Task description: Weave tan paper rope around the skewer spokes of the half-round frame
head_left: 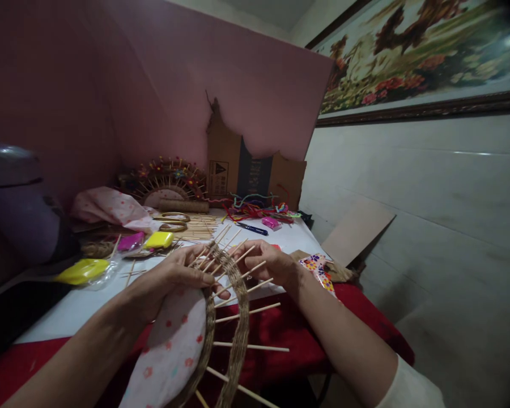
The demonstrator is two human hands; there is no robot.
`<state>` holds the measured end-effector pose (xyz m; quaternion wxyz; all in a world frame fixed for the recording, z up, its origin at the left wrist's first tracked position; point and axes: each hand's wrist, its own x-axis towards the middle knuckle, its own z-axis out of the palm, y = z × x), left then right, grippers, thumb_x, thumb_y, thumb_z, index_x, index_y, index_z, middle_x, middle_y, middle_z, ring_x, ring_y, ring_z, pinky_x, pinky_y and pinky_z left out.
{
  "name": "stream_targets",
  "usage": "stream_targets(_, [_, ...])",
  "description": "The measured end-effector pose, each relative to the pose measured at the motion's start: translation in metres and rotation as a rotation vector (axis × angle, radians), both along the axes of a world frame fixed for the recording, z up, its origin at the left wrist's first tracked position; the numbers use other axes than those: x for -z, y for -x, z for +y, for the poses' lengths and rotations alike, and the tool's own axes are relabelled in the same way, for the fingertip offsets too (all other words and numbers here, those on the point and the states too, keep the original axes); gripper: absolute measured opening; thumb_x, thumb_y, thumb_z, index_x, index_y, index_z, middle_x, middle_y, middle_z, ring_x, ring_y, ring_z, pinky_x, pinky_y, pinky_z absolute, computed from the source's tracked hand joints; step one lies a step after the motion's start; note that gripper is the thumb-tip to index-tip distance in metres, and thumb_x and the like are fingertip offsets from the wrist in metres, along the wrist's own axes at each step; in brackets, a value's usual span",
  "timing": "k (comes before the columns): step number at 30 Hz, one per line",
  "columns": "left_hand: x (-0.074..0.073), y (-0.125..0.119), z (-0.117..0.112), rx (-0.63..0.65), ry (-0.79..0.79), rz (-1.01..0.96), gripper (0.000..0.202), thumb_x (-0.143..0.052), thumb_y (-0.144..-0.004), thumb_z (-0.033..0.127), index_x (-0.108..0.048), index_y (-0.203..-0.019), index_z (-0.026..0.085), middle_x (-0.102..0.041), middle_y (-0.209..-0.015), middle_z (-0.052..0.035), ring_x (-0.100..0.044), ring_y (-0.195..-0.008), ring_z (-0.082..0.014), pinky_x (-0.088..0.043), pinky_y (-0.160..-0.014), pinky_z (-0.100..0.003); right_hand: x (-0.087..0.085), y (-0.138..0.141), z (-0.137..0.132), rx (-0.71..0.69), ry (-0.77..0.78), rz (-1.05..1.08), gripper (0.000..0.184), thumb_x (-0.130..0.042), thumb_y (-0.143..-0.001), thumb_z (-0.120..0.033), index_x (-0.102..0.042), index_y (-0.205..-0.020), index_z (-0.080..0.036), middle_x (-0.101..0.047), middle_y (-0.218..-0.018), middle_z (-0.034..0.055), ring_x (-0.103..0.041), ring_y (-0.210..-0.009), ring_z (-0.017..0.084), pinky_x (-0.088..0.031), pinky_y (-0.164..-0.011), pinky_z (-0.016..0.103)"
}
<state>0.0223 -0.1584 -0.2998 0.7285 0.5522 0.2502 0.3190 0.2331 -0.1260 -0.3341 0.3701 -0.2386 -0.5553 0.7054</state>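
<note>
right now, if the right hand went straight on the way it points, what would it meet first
Probably the woven twine band and its thin sticks, just ahead of the right hand; depth is unclear, so it may already touch them.

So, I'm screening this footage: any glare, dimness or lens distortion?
Head view: dim, notably at far left; head view: glare spot on the painting, upper right; head view: container soft and leaning, perhaps lens stretch; head view: weaving fairly clear.
</note>
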Motion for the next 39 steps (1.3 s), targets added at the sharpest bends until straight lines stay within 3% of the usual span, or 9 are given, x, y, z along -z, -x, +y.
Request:
stream_targets(9, [0.0026,-0.0024,-0.0012,0.011,0.002,0.005,0.025,-0.058,-0.063,0.003,-0.060,-0.086,0.013,-0.064,-0.074,-0.0067,-0.064,-0.069,-0.0199,-0.047,-0.064,-0.027,-0.0018,0.0041,-0.0010,0.014,-0.050,-0.084,0.029,-0.077,-0.059,-0.022,-0.064,-0.083,-0.012,-0.062,-0.073,0.0005,-0.057,-0.064,0.009,-0.042,-0.064,0.022])
stream_targets(16, [0.0001,-0.0012,-0.0030,0.055,0.033,-0.034,0.037,-0.056,-0.064,0.002,-0.058,-0.100,0.013,-0.066,-0.081,-0.0093,-0.064,-0.070,-0.0195,-0.048,-0.063,-0.026,0.0007,0.0033,0.0001,0.025,-0.136,-0.009,0.030,-0.071,-0.062,-0.019,-0.065,-0.092,-0.015,-0.065,-0.083,0.0036,-0.060,-0.076,0.013,-0.043,-0.073,0.027])
stream_targets(22, [-0.0009,-0.0009,-0.0032,0.040,0.020,-0.025,0.028,-0.058,-0.064,0.003,-0.060,-0.091,0.013,-0.065,-0.079,-0.0086,-0.064,-0.070,-0.0203,-0.048,-0.061,-0.027,0.0049,0.0059,0.0001,-0.005,-0.097,0.077,0.025,-0.068,-0.060,-0.016,-0.065,-0.084,-0.018,-0.065,-0.080,0.0020,-0.060,-0.074,0.014,-0.045,-0.072,0.028])
stream_targets(30, [0.0007,-0.0012,-0.0019,0.042,0.054,-0.043,0.024,-0.059,-0.063,0.003,-0.059,-0.085,0.014,-0.065,-0.078,-0.0086,-0.065,-0.068,-0.0194,-0.048,-0.061,-0.026,0.0033,0.0042,0.0002,0.037,-0.095,0.035,0.024,-0.065,-0.058,-0.015,-0.066,-0.083,-0.017,-0.065,-0.080,0.0023,-0.059,-0.072,0.014,-0.045,-0.072,0.030])
stream_targets(39, [-0.0001,-0.0002,-0.0027,0.043,0.035,-0.039,0.037,-0.057,-0.064,0.003,-0.058,-0.100,0.014,-0.067,-0.085,-0.0103,-0.065,-0.071,-0.0197,-0.049,-0.061,-0.026,0.0027,0.0047,0.0019,0.112,-0.203,-0.003,0.023,-0.069,-0.062,-0.022,-0.068,-0.084,-0.017,-0.063,-0.087,0.0036,-0.057,-0.073,0.013,-0.045,-0.065,0.025])
